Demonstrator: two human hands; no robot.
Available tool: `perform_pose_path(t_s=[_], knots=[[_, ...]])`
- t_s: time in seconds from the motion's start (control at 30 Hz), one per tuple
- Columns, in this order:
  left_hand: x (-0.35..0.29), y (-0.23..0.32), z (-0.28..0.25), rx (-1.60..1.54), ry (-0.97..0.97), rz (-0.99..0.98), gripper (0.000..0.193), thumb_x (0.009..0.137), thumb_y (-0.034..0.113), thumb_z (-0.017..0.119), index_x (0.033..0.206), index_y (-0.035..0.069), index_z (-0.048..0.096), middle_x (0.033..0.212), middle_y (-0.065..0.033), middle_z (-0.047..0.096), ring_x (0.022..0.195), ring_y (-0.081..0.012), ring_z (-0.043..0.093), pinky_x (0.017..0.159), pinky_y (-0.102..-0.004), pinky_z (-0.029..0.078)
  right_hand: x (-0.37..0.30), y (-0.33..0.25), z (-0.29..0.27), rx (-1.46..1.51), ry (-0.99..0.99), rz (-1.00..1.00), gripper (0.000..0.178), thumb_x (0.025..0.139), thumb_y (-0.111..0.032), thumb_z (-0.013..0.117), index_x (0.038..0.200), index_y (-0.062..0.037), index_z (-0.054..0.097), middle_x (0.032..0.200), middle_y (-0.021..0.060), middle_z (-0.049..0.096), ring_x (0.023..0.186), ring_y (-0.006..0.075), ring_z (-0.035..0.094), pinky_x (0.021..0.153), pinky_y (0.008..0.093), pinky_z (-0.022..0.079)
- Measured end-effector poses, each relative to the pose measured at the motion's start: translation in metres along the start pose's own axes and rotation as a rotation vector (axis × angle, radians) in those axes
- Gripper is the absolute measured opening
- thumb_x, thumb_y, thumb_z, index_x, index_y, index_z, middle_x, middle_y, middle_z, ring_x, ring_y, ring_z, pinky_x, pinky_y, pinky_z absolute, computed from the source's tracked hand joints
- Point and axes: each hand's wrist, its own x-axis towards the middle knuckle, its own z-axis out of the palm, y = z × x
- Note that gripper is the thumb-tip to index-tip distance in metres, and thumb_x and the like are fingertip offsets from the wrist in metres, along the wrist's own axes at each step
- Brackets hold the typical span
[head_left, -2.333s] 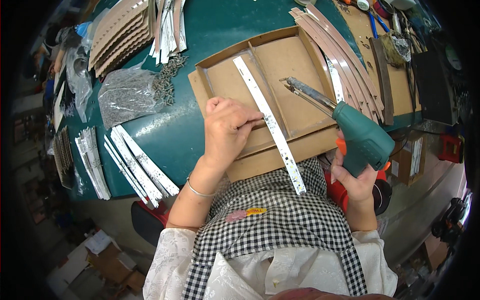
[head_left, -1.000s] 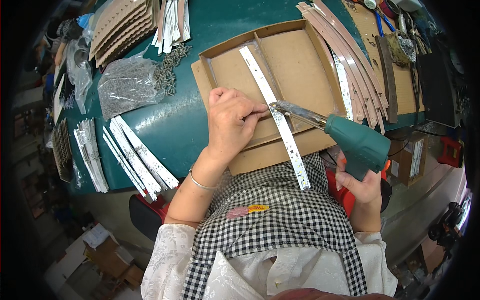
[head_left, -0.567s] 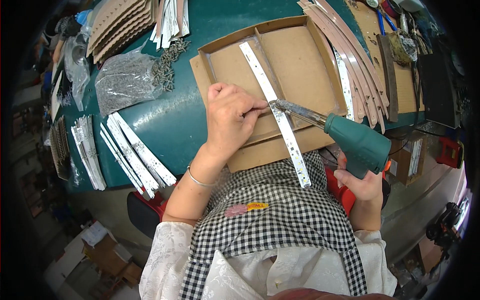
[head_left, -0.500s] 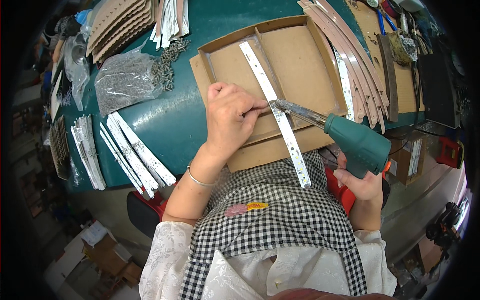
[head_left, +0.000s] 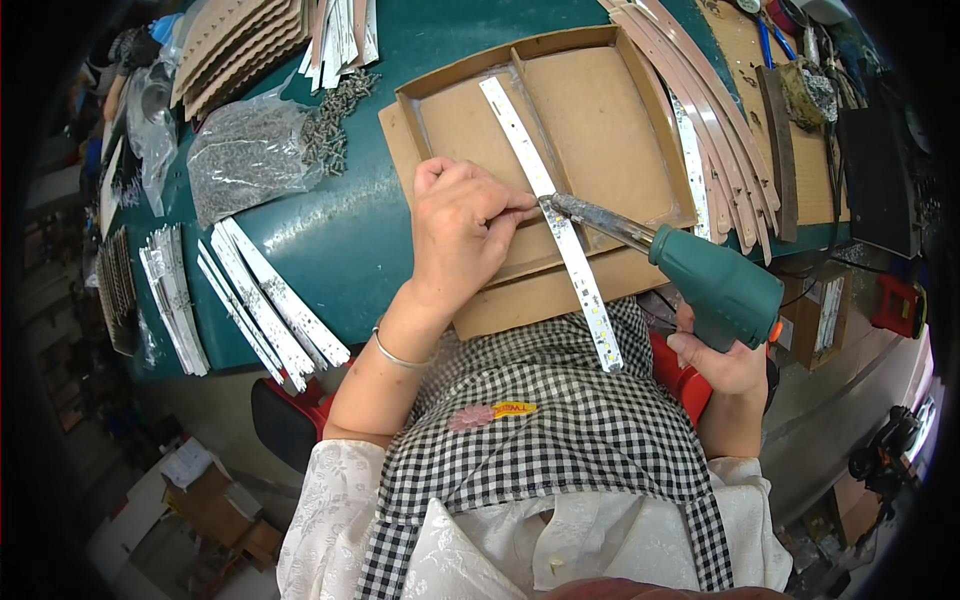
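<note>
A long white LED strip board lies slanted across the cardboard tray, its near end reaching over my apron. At the strip's left edge, my left hand has thumb and finger pinched together; what they grip, if anything, is too small to make out. My right hand is wrapped around the handle of a green pistol-shaped soldering gun. Its dark metal tip meets the strip near mid-length, right beside the left fingertips.
Under the strip is a shallow cardboard tray with a divider. Left on the green table lie a clear bag of small metal parts, loose parts and white strips. Curved pinkish strips are stacked to the right.
The strip has shifted very slightly up and to the left. Both hands and the soldering gun keep nearly the same pose, its tip still at the strip.
</note>
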Motion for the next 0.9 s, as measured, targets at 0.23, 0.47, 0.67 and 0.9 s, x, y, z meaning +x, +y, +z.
perform_pose_path(t_s=[0.23, 0.47, 0.67, 0.9], knots=[[-0.001, 0.001, -0.002, -0.002, 0.004, -0.005, 0.019, 0.066, -0.002, 0.082, 0.077, 0.011, 0.075, 0.072, 0.0012, 0.069, 0.071, -0.0156, 0.062, 0.083, -0.0327, 0.042, -0.005, -0.007, -0.004, 0.372, 0.268, -0.028, 0.077, 0.074, 0.001, 0.079, 0.139, 0.0129, 0.039, 0.129, 0.0247, 0.055, 0.06, 0.0157, 0.055, 0.042, 0.0264, 0.05], [0.0, 0.001, 0.001, -0.021, 0.011, -0.003, 0.02, 0.065, -0.004, 0.081, 0.078, 0.011, 0.075, 0.073, 0.0002, 0.069, 0.071, -0.0162, 0.062, 0.083, -0.0333, 0.043, 0.0, -0.015, -0.012, 0.313, 0.453, -0.149, 0.074, 0.076, 0.003, 0.075, 0.141, 0.012, 0.04, 0.098, 0.0135, 0.056, 0.065, 0.0158, 0.055, 0.047, 0.0247, 0.05], [0.0, 0.002, -0.002, -0.012, -0.007, -0.023, 0.02, 0.065, -0.002, 0.083, 0.08, 0.009, 0.076, 0.073, -0.0014, 0.069, 0.072, -0.0168, 0.062, 0.084, -0.0346, 0.044, 0.018, 0.006, -0.001, -0.102, 0.65, -0.256, 0.068, 0.079, 0.019, 0.068, 0.142, 0.0066, 0.045, 0.095, 0.0066, 0.053, 0.077, 0.0133, 0.057, 0.067, 0.0258, 0.051], [0.002, 0.021, -0.034, 0.074, -0.039, 0.03, 0.028, 0.065, 0.004, 0.084, 0.091, 0.009, 0.076, 0.082, -0.0024, 0.071, 0.076, -0.0207, 0.062, 0.083, -0.0375, 0.045, 0.034, 0.028, -0.01, -0.574, 0.753, -0.303, 0.044, 0.081, 0.009, 0.077, 0.12, 0.0029, 0.058, 0.097, 0.0086, 0.066, 0.083, 0.0162, 0.064, 0.075, 0.0285, 0.053]])
